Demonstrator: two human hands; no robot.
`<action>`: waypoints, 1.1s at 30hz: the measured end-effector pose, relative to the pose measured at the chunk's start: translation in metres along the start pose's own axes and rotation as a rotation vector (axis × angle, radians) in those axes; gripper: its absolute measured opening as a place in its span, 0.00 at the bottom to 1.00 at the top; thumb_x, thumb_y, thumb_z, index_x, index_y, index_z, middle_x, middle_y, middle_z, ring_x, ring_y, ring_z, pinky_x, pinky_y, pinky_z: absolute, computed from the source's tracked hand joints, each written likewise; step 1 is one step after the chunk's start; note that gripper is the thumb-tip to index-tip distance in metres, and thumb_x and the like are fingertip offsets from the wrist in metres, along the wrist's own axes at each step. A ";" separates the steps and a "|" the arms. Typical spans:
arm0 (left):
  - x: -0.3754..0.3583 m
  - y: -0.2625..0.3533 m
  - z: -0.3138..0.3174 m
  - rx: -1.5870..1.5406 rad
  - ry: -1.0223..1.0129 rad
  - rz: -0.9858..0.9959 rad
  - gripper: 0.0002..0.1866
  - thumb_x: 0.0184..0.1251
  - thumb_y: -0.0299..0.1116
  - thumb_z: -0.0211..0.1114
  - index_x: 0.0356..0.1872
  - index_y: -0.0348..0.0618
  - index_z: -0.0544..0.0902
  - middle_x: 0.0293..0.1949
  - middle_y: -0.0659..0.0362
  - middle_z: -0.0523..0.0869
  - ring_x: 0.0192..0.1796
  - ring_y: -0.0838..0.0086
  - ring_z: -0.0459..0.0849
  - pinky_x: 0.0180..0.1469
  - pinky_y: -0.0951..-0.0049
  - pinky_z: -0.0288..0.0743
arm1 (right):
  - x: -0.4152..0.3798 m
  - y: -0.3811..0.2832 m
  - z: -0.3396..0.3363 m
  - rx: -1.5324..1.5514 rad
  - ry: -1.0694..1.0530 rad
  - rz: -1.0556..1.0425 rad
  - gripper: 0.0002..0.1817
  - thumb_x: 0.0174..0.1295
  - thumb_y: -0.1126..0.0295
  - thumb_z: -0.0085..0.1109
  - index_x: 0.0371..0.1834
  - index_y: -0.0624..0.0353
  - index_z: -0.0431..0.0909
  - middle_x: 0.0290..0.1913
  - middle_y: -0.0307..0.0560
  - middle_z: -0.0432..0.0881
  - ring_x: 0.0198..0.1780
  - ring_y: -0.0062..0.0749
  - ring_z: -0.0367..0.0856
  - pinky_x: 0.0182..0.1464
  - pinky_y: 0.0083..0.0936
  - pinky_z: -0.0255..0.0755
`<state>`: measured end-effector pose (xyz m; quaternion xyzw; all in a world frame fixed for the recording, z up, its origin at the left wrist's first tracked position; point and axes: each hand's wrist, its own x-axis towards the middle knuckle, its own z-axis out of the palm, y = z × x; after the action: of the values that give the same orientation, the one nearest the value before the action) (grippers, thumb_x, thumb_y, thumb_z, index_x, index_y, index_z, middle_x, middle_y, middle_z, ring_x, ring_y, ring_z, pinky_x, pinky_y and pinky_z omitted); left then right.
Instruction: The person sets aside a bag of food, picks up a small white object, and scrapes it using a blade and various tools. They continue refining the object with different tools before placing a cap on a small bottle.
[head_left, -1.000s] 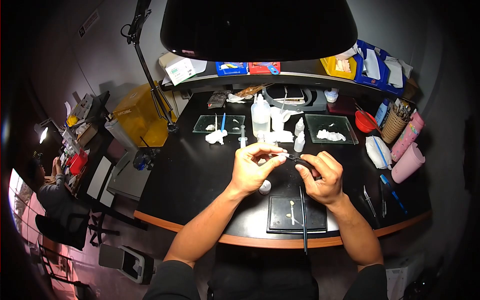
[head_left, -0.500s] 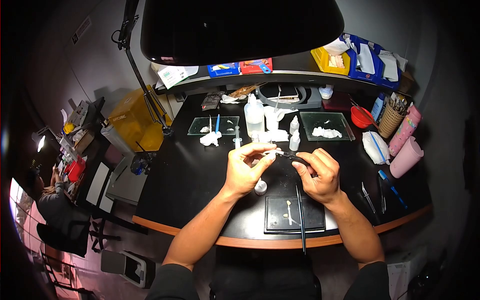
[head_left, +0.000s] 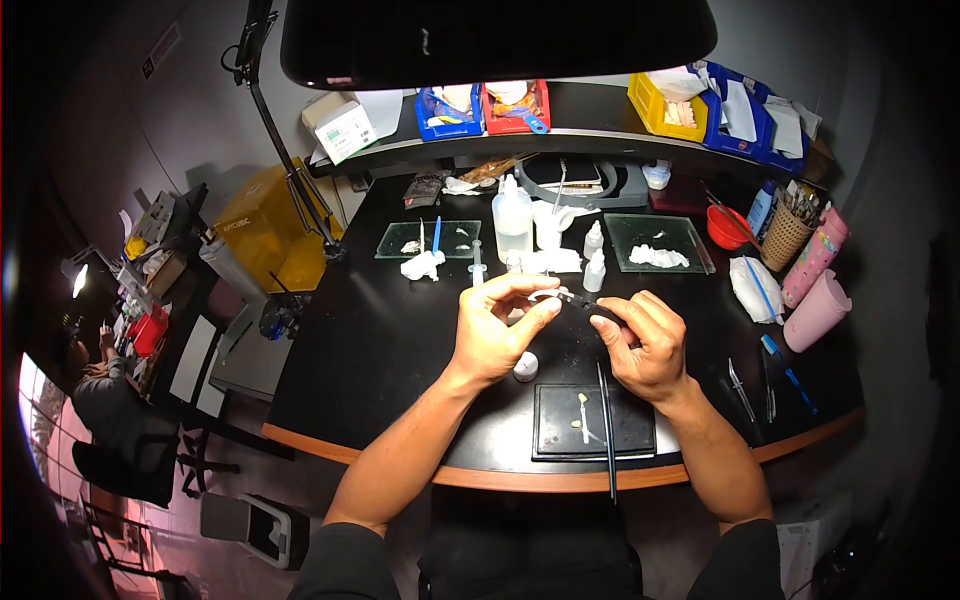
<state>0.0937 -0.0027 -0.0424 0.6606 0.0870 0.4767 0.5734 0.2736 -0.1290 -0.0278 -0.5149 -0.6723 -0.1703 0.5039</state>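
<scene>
Over the middle of the black desk, my left hand [head_left: 497,325] is closed, pinching a small pale curved piece [head_left: 546,294] between thumb and fingertips. Facing it, my right hand [head_left: 645,340] is closed around a small dark tool [head_left: 586,304] whose tip meets the pale piece. The tool's exact kind is too small to make out. Below my hands lies a black square plate [head_left: 556,447] with small yellowish bits on it. A long thin brush-like stick [head_left: 607,425] rests across the plate and past the desk edge. A small white-lidded jar [head_left: 525,367] stands under my left hand.
Behind my hands stand a large squeeze bottle [head_left: 513,225], small dropper bottles [head_left: 595,270] and a syringe [head_left: 478,262]. Glass slabs [head_left: 640,230] hold crumpled tissue. At right are tweezers [head_left: 741,390], a blue toothbrush [head_left: 789,373] and a pink tumbler [head_left: 818,310]. A lamp [head_left: 500,45] hangs overhead.
The view has tilted up a little, showing more of the shelf bins. Both hands keep their grips, with the pale piece and dark tool turned slightly.
</scene>
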 end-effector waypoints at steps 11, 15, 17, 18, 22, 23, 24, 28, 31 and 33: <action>-0.001 0.000 -0.003 0.066 -0.012 -0.015 0.13 0.67 0.19 0.75 0.52 0.34 0.89 0.47 0.54 0.93 0.47 0.78 0.89 0.51 0.77 0.81 | 0.000 0.002 0.000 0.000 0.009 -0.058 0.11 0.57 0.76 0.78 0.43 0.66 0.89 0.20 0.42 0.72 0.21 0.31 0.68 0.26 0.30 0.63; -0.002 0.002 -0.003 0.208 -0.004 0.032 0.11 0.67 0.19 0.75 0.50 0.34 0.90 0.45 0.55 0.93 0.44 0.79 0.88 0.49 0.78 0.80 | 0.000 0.002 0.002 0.007 0.018 -0.091 0.13 0.56 0.77 0.78 0.45 0.67 0.90 0.21 0.42 0.73 0.22 0.31 0.69 0.27 0.30 0.63; -0.002 0.002 -0.003 0.227 0.009 0.027 0.10 0.67 0.20 0.75 0.48 0.34 0.90 0.44 0.56 0.93 0.42 0.80 0.87 0.48 0.78 0.80 | -0.001 0.002 0.001 -0.005 0.003 -0.088 0.15 0.53 0.77 0.79 0.45 0.67 0.90 0.22 0.44 0.73 0.23 0.34 0.71 0.27 0.31 0.66; -0.003 0.002 -0.003 0.236 0.016 0.024 0.09 0.67 0.20 0.75 0.47 0.34 0.91 0.43 0.56 0.93 0.42 0.81 0.87 0.47 0.79 0.79 | -0.001 0.002 0.001 -0.011 -0.005 -0.086 0.16 0.52 0.77 0.80 0.44 0.67 0.90 0.22 0.45 0.74 0.23 0.36 0.72 0.27 0.32 0.68; -0.002 -0.002 -0.001 0.211 0.073 0.049 0.06 0.65 0.24 0.76 0.42 0.38 0.93 0.38 0.61 0.94 0.34 0.85 0.85 0.39 0.82 0.77 | -0.001 0.000 0.000 -0.012 -0.013 -0.082 0.15 0.52 0.77 0.80 0.44 0.67 0.90 0.22 0.45 0.74 0.23 0.36 0.73 0.27 0.32 0.68; -0.002 -0.002 -0.001 0.213 0.073 0.038 0.06 0.66 0.25 0.76 0.42 0.37 0.93 0.38 0.60 0.94 0.34 0.85 0.85 0.39 0.82 0.76 | -0.001 0.000 0.000 -0.012 -0.013 -0.079 0.15 0.53 0.76 0.80 0.44 0.67 0.90 0.22 0.45 0.74 0.23 0.36 0.73 0.27 0.32 0.68; -0.002 -0.002 -0.001 0.215 0.073 0.027 0.06 0.66 0.25 0.76 0.42 0.37 0.93 0.37 0.60 0.94 0.34 0.85 0.85 0.39 0.82 0.76 | -0.001 0.000 0.001 -0.011 -0.013 -0.078 0.15 0.53 0.76 0.80 0.44 0.67 0.90 0.22 0.45 0.74 0.23 0.37 0.73 0.27 0.33 0.68; -0.002 -0.004 -0.002 0.178 0.081 0.004 0.05 0.67 0.25 0.75 0.42 0.37 0.93 0.37 0.60 0.94 0.34 0.85 0.85 0.39 0.81 0.77 | -0.002 0.000 0.000 -0.002 -0.027 -0.055 0.14 0.53 0.76 0.79 0.43 0.67 0.90 0.22 0.45 0.74 0.23 0.37 0.73 0.27 0.33 0.68; -0.002 0.002 -0.003 0.141 0.075 -0.035 0.05 0.69 0.24 0.74 0.43 0.36 0.93 0.37 0.60 0.94 0.35 0.84 0.85 0.40 0.81 0.77 | -0.001 0.000 0.001 0.010 -0.017 -0.056 0.14 0.54 0.75 0.79 0.42 0.67 0.90 0.22 0.45 0.74 0.23 0.37 0.73 0.27 0.33 0.68; -0.003 0.006 -0.001 0.112 0.074 -0.064 0.06 0.69 0.24 0.73 0.43 0.35 0.93 0.37 0.59 0.94 0.36 0.84 0.86 0.41 0.82 0.78 | -0.001 0.000 0.001 0.006 -0.013 -0.054 0.13 0.54 0.75 0.79 0.42 0.67 0.90 0.22 0.45 0.74 0.23 0.37 0.73 0.27 0.33 0.68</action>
<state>0.0892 -0.0061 -0.0384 0.6705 0.1557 0.4767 0.5468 0.2732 -0.1290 -0.0285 -0.4960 -0.6898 -0.1784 0.4963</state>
